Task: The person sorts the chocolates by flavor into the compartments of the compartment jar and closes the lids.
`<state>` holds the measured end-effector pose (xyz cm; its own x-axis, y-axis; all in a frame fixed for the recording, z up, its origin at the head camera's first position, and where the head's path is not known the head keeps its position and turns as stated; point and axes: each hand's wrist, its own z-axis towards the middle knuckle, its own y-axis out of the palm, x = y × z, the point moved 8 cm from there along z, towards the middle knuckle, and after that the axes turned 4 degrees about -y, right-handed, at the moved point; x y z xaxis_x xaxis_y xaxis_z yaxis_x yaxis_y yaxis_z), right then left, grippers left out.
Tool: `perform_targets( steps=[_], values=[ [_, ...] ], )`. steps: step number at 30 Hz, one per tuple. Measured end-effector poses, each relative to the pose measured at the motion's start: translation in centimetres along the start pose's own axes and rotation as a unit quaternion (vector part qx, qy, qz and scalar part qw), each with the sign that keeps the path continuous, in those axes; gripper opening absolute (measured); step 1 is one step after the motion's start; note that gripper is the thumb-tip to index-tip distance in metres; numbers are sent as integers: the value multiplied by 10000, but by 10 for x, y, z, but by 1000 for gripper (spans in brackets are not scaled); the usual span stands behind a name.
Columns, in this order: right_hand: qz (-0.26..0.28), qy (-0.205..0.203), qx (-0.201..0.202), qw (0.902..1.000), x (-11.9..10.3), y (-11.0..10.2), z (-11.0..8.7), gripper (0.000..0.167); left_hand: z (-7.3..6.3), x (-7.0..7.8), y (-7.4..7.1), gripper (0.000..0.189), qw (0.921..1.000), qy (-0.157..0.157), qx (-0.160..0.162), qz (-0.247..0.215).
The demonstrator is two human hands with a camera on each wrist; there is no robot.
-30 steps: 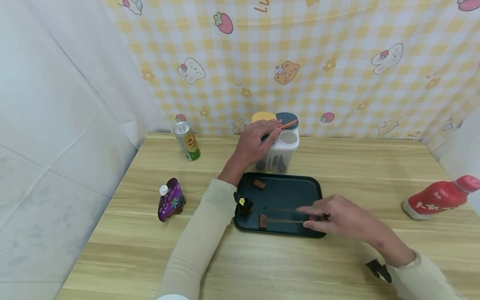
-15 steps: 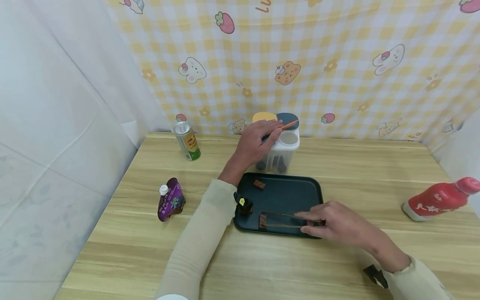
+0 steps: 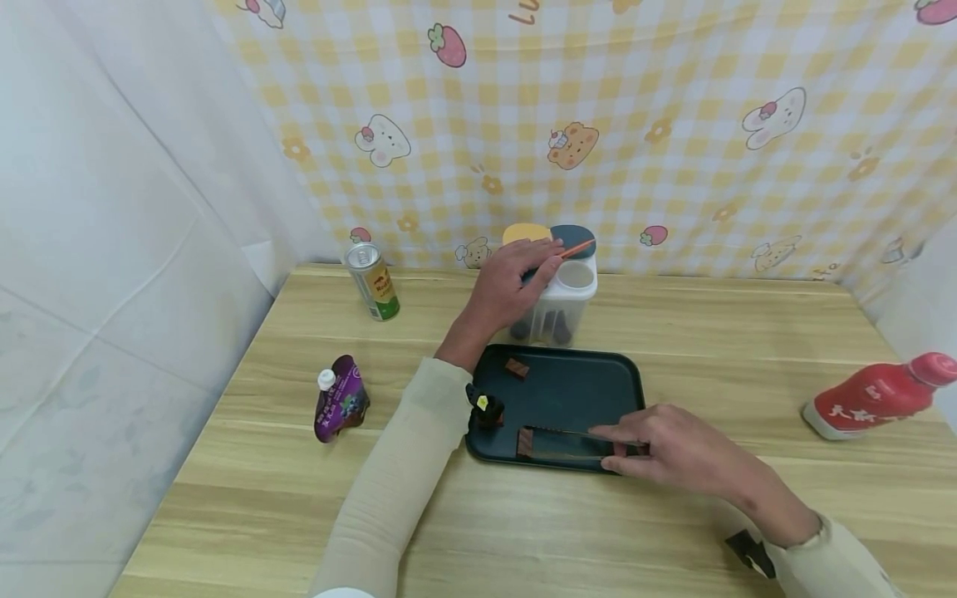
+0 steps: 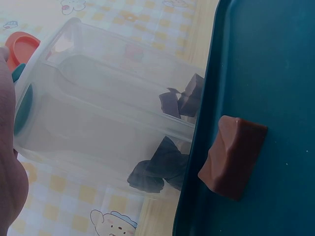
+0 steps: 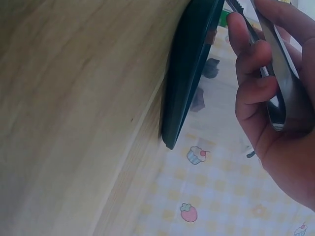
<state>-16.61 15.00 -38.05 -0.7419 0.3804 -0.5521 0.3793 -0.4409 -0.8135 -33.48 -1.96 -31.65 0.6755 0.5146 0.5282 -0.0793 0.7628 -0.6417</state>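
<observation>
My right hand (image 3: pixel 673 448) holds metal tongs (image 5: pixel 288 83) between thumb and fingers, low over the dark green tray (image 3: pixel 576 390). The tongs' tips lie apart at either end of a brown chocolate piece (image 3: pixel 526 442); whether they touch it I cannot tell. Another chocolate piece (image 4: pixel 234 157) lies near the tray's far left corner. A third is mostly hidden by my left wrist. My left hand (image 3: pixel 516 274) rests on top of a clear container (image 3: pixel 557 320), fingers stretched over its lids beside a raised orange lid (image 4: pixel 22 49). Dark chunks (image 4: pixel 162 167) sit in the container's bottom.
Toward the left of the wooden table (image 3: pixel 710 332) stand a can (image 3: pixel 372 282) and a purple pouch (image 3: pixel 342 399) with a white cap. A red bottle (image 3: pixel 875 394) is at the right. Behind the table hangs a yellow checked cloth (image 3: pixel 478 108).
The right hand and tongs have shifted slightly toward the table's front, so the tongs' tips now lie at both ends of the near chocolate piece. The left hand has stayed on the container.
</observation>
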Motion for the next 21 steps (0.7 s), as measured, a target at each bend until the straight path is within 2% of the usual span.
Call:
perform_targets(
  steps=[8,21],
  values=[
    [-18,-98,-61,9999,1,4,-1,34,0,-1,1,37,10000,-3,-4,7],
    [143,84,-230,9996,4,9,-1,37,0,0,0,37,10000,68,28,31]
  ],
)
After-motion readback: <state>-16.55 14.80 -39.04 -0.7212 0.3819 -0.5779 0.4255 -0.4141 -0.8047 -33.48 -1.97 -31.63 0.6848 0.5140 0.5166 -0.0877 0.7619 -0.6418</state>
